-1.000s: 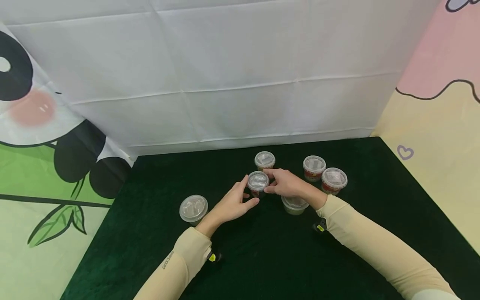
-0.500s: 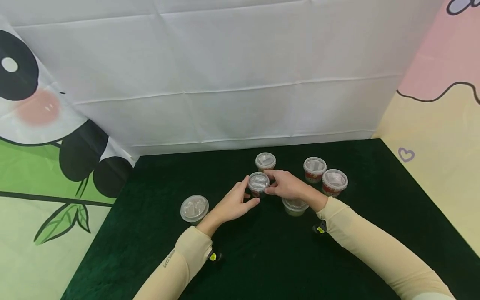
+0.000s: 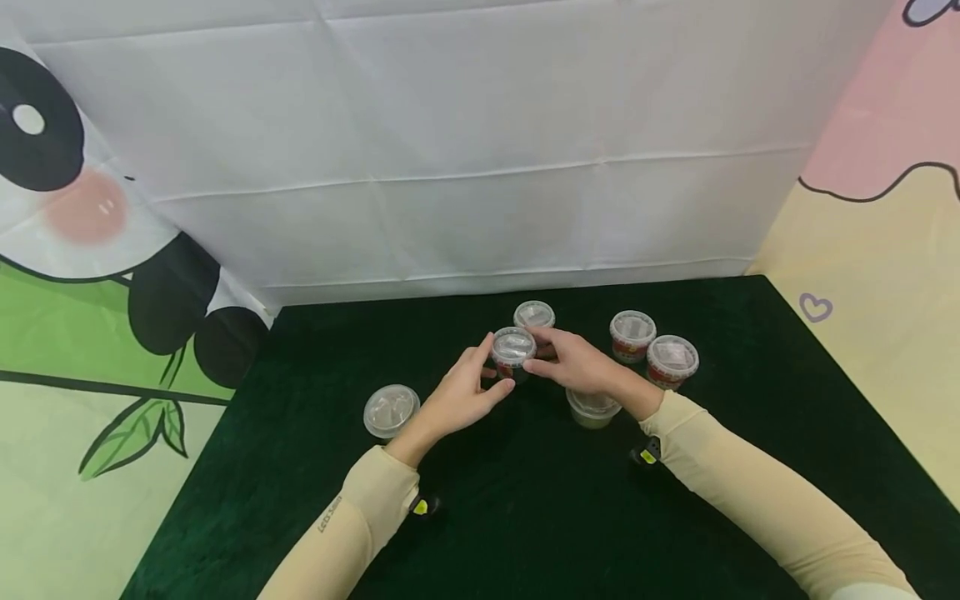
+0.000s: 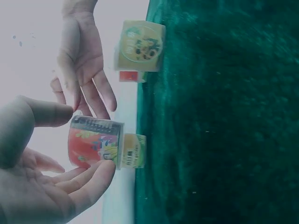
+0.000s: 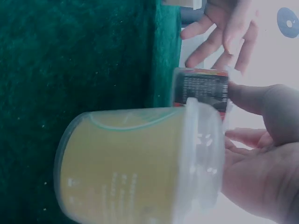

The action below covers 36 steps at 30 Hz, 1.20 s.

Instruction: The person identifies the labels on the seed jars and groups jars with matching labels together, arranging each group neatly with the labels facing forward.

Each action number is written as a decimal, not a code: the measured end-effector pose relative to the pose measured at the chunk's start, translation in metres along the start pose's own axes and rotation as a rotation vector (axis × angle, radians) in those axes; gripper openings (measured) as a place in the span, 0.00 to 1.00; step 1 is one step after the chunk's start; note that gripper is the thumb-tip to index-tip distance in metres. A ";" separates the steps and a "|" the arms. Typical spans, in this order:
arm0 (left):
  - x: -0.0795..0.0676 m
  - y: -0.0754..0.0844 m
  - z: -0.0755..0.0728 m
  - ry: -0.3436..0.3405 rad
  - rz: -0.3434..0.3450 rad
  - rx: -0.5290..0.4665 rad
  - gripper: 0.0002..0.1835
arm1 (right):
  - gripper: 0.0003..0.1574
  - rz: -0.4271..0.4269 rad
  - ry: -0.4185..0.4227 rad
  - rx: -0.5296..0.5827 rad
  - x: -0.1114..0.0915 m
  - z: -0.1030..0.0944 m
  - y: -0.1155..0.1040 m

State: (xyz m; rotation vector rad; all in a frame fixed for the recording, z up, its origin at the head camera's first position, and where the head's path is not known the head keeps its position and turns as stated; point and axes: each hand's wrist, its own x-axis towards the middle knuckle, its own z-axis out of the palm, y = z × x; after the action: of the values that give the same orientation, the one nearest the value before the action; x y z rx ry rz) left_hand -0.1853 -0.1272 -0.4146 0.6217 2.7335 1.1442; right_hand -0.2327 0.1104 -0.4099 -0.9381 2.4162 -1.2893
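Note:
A small lidded plastic tub (image 3: pixel 514 347) with a red side and a dark printed label is held between both hands, raised a little off the cloth. My left hand (image 3: pixel 463 395) grips it from the left; in the left wrist view its fingertips lie on the tub (image 4: pixel 96 142) and its thumb is at the lid's rim. From the right, my right hand (image 3: pixel 573 360) holds it, thumb at the rim in the right wrist view, other fingers partly hidden. Close behind stands another lidded tub (image 3: pixel 534 314), yellowish with printing in the left wrist view.
Under the right wrist stands a yellowish lidded tub (image 3: pixel 592 408). Two red-labelled tubs (image 3: pixel 632 333) stand at the right. A wider-lidded tub (image 3: pixel 392 410) is beside the left forearm. Dark green cloth (image 3: pixel 525 517) covers the table; a white sheet (image 3: pixel 465 167) hangs behind.
The red tub, with both hands on it, has risen and shifted slightly left, nearer in view to the tub behind. The other tubs stay in place.

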 end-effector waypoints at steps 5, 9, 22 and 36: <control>-0.002 0.006 -0.012 0.046 0.042 -0.017 0.43 | 0.42 -0.010 0.032 0.108 0.002 -0.004 -0.010; -0.003 0.013 -0.021 0.087 0.096 -0.017 0.41 | 0.40 0.018 0.056 0.189 0.001 -0.006 -0.020; -0.005 0.029 -0.038 0.143 0.154 -0.106 0.39 | 0.38 0.047 0.130 0.454 -0.004 -0.007 -0.043; -0.005 0.031 -0.048 0.140 0.119 -0.279 0.35 | 0.39 0.101 0.071 0.827 -0.007 -0.005 -0.055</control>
State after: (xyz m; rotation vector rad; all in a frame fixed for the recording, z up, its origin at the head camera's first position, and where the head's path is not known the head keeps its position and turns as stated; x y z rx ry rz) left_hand -0.1827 -0.1414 -0.3590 0.6960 2.6030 1.6188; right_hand -0.2062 0.0962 -0.3633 -0.5174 1.6453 -2.0351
